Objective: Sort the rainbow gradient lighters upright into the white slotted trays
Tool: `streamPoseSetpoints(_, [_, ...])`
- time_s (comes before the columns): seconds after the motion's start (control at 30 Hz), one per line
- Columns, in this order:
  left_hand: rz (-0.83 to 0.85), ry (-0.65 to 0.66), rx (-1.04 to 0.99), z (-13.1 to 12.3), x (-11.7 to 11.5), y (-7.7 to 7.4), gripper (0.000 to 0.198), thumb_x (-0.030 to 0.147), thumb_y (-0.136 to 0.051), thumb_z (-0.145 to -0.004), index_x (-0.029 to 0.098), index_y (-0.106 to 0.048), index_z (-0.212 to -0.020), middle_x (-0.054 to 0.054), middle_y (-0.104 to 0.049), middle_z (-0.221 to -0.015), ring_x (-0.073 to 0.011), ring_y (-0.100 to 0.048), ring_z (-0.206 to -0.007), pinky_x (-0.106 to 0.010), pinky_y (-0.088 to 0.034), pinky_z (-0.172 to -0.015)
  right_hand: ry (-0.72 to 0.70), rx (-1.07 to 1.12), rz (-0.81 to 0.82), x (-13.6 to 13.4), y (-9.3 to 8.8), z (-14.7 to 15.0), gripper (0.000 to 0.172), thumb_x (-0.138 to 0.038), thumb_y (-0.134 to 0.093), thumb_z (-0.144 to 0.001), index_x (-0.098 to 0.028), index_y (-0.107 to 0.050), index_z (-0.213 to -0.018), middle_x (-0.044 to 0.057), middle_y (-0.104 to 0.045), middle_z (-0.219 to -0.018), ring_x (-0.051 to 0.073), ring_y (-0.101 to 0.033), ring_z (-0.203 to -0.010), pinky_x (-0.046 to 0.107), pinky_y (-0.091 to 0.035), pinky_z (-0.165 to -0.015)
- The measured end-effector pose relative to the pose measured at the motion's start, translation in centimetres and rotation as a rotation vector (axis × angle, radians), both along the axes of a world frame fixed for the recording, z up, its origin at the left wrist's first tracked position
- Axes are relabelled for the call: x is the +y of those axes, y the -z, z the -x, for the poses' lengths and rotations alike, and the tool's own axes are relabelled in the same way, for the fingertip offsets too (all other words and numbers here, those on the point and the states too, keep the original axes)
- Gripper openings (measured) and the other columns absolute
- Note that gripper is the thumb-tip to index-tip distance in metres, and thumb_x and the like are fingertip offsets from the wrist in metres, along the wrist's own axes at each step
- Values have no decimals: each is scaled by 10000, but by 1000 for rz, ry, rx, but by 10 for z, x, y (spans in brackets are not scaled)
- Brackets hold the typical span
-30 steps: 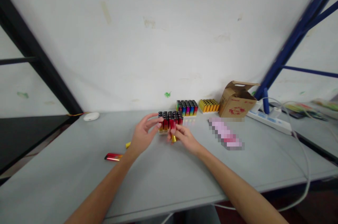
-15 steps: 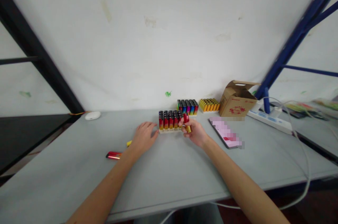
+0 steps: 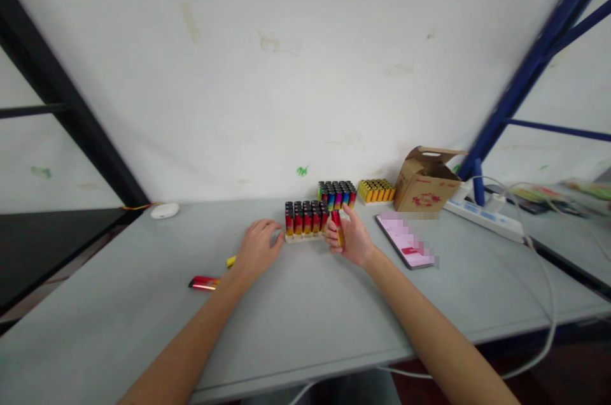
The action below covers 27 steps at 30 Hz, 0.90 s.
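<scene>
A tray of red-and-gold lighters (image 3: 305, 221) stands upright at the middle of the grey table (image 3: 305, 322). My right hand (image 3: 351, 239) holds one red-and-gold lighter (image 3: 337, 225) upright just right of that tray. My left hand (image 3: 258, 249) rests palm down on the table at the tray's left end, fingers spread, holding nothing. A loose red lighter (image 3: 204, 283) lies on the table to the left of my left wrist, and a small yellow piece (image 3: 231, 261) lies beside it.
Behind the tray stand a block of multicoloured lighters (image 3: 338, 193) and a block of yellow lighters (image 3: 377, 190). A cardboard box (image 3: 426, 181), a phone (image 3: 405, 241), a power strip (image 3: 484, 217) with cables and a white object (image 3: 165, 210) also sit on the table.
My left hand let go of the tray and dropped flat onto the table. My right hand pulled one lighter out and moved it to the tray's right side.
</scene>
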<state>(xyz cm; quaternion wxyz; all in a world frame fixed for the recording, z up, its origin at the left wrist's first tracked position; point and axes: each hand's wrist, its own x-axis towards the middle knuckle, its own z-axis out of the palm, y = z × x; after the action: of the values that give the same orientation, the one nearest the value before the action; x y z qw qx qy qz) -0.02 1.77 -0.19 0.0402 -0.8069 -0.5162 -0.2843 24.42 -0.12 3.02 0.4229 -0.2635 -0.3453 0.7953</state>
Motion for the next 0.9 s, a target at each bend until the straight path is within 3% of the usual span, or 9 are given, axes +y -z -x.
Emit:
streamPoseSetpoints(0.17, [37,-3,13,0,1,5,255,281,-472,-870,164,-664,-990,-110,-665,-1042,-269,-586,-1027,-446,-452,-968,97,41,12,5,4,-2,493,-591,-452,-830,-208,-347,-537,-72,-281,-459,69,-222,-386,189,-145,-358])
streamPoseSetpoints(0.3, [46,7,7,-2,-1,2,248,279,-467,-868,171,-668,-965,-106,-673,-1019,-267,-593,-1013,-446,-460,-952,107,44,4,6,5,-2,514,-623,-467,-790,-214,-342,-505,-66,-293,-435,76,-255,-380,197,-173,-356])
streamPoseSetpoints(0.5, [88,4,19,-5,-3,-2,270,283,-452,-873,164,-681,-953,-105,-697,-1005,-273,-603,-998,-448,-460,-937,82,42,-33,5,8,-2,478,-577,-471,-773,-219,-340,-486,-101,-195,-374,62,-124,-342,202,-161,-344])
streamPoseSetpoints(0.9, [81,12,-9,-5,-4,-3,265,282,-451,-863,173,-689,-902,-95,-723,-967,-271,-630,-955,-439,-468,-917,240,29,28,3,3,4,406,-459,-381,-828,-224,-322,-501,-100,-193,-375,64,-70,-349,190,-103,-324])
